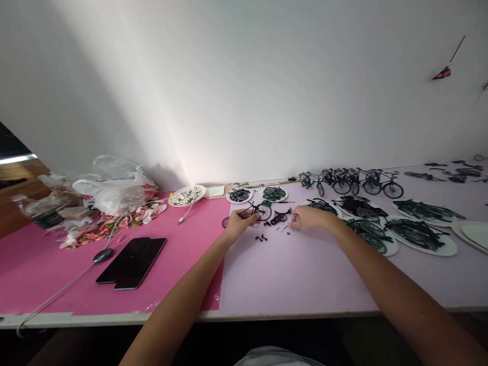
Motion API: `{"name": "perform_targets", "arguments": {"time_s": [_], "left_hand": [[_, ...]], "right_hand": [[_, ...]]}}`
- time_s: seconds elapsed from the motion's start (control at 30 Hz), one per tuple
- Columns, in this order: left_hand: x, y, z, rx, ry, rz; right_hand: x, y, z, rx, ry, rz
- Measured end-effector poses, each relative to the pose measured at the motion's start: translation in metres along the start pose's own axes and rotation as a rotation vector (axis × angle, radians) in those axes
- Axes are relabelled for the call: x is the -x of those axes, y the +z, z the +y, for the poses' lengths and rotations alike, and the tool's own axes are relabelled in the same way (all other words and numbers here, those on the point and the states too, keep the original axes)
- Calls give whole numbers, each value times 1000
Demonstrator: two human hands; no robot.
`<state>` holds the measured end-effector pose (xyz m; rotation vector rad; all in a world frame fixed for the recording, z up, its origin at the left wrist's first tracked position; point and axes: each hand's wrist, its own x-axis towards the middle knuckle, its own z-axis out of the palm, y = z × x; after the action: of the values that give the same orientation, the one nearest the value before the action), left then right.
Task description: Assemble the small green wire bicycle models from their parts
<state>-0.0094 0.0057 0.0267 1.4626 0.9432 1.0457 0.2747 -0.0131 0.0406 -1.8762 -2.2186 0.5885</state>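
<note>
My left hand [240,223] is closed around a partly built miniature bicycle [264,210], its spoked front wheel showing past my fingertips and another wheel at the left behind the hand. My right hand [310,217] has thumb and fingers pinched together just above the table; whatever is between them is too small to name. Between the hands lies a black bicycle part [279,217], apparently a frame piece. Several tiny black parts [261,238] rest below it, and a small grey round piece [288,233] sits under my right fingertips.
Finished model bicycles [383,184] stand by the wall. White plates [452,249] of bicycle parts spread to the right; two smaller plates [231,197] lie behind my hands. Leftward are a parts dish [171,203], dark tablets or phones [133,262], a cabled mouse-like device [102,255] and a plastic bag [118,188].
</note>
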Motion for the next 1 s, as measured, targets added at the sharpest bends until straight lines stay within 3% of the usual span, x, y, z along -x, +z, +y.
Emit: {"name": "perform_targets", "arguments": {"time_s": [0.17, 0.33, 0.6, 1.0], "left_hand": [[-1, 0, -5, 5, 7, -17], [2, 1, -3, -32, 26, -43], [1, 1, -6, -53, 37, -55], [0, 1, -8, -27, 37, -60]], "right_hand": [[0, 5, 0, 18, 79, -21], [-5, 12, 5, 3, 47, -1], [-13, 18, 13, 57, 21, -107], [-10, 12, -1, 8, 10, -95]]}}
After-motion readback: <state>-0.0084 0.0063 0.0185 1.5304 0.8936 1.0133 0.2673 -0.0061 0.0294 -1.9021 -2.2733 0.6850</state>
